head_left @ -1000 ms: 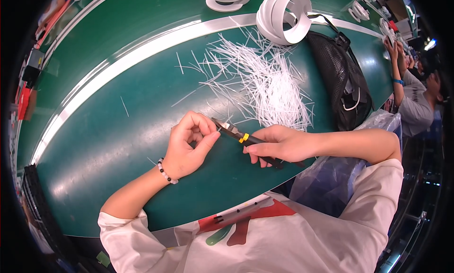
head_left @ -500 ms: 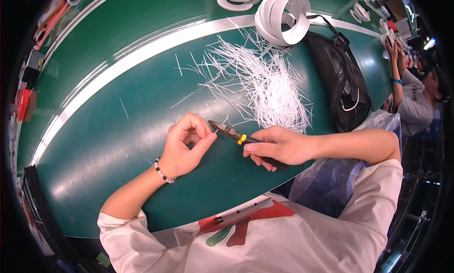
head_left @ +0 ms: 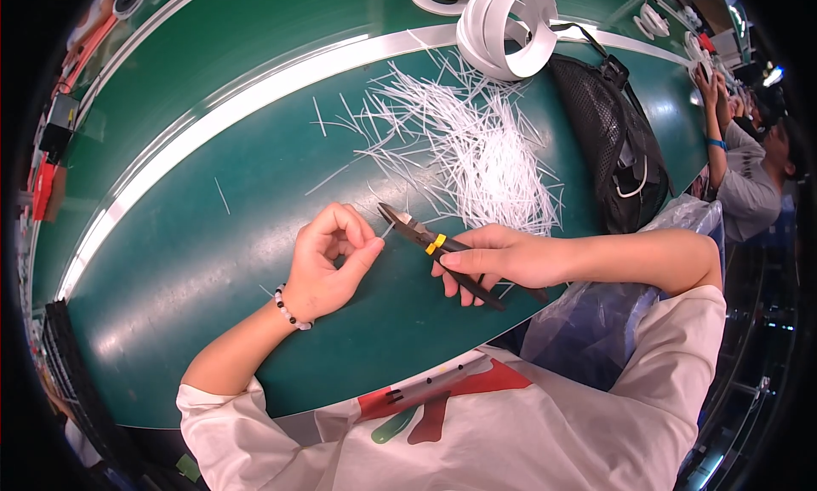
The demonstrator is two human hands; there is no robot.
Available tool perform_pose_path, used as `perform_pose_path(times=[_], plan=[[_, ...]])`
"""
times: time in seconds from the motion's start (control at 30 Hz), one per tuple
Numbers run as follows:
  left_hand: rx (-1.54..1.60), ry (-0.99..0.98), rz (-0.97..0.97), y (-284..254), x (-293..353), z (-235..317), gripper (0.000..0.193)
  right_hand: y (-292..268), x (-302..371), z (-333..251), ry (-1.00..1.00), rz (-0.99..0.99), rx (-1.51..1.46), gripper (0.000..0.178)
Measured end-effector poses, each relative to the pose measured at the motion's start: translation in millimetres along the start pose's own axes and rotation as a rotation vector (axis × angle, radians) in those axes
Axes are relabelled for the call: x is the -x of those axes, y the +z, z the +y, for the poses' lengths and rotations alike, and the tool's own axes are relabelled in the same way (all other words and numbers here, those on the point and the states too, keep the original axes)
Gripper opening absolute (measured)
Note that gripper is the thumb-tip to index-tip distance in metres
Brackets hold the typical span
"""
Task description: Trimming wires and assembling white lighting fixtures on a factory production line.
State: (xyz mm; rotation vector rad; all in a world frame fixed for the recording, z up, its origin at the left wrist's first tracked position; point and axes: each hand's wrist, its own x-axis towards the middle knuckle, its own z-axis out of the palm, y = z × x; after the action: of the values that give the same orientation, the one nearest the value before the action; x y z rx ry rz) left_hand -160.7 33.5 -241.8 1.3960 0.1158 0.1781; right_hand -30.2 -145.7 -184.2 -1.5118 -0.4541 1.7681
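Observation:
Over the near part of the green table (head_left: 204, 295), my left hand (head_left: 328, 257) pinches a short, thin white strip (head_left: 387, 231) between thumb and fingertips. My right hand (head_left: 506, 257) is wrapped round black-handled pliers (head_left: 412, 228) with a yellow band near the pivot. Their jaws are parted, their handles spread, and they point at the strip from the right. Just beyond both hands lies a heap of similar thin white strips (head_left: 502, 172), with stray ones scattered to its left.
A white ribbed ring-shaped housing (head_left: 494, 33) stands behind the heap. To the right lies a black mesh bag (head_left: 608, 142), with clear plastic (head_left: 587, 321) below it at the table's edge. Another person (head_left: 749, 180) works at far right. A pale rail (head_left: 170, 142) crosses the table.
The pliers have opened: jaws and handles now stand apart, and the tips have shifted slightly up. My left hand has barely moved and keeps its pinch.

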Motion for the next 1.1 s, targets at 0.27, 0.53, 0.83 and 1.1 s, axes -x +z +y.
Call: perform_pose_path(times=[0.27, 0.53, 0.83, 1.1], plan=[[-0.003, 0.017, -0.015, -0.4, 0.1, 0.4, 0.018, -1.2, -1.4, 0.4, 0.033, -0.013, 0.052, 0.037], [0.006, 0.027, -0.023, -1.6, -0.9, -1.5, 0.018, -0.5, -0.4, -2.6, 0.039, 0.021, 0.058, 0.035], [0.019, 0.017, -0.014, -1.4, -0.9, 0.7, 0.018, -2.0, 3.0, -7.3, 0.044, -0.012, -0.015, 0.034], [0.075, 0.013, 0.037, -1.6, -1.8, 1.2, 0.017, -5.1, -1.5, 0.6, 0.075, -0.053, 0.071, 0.031]])
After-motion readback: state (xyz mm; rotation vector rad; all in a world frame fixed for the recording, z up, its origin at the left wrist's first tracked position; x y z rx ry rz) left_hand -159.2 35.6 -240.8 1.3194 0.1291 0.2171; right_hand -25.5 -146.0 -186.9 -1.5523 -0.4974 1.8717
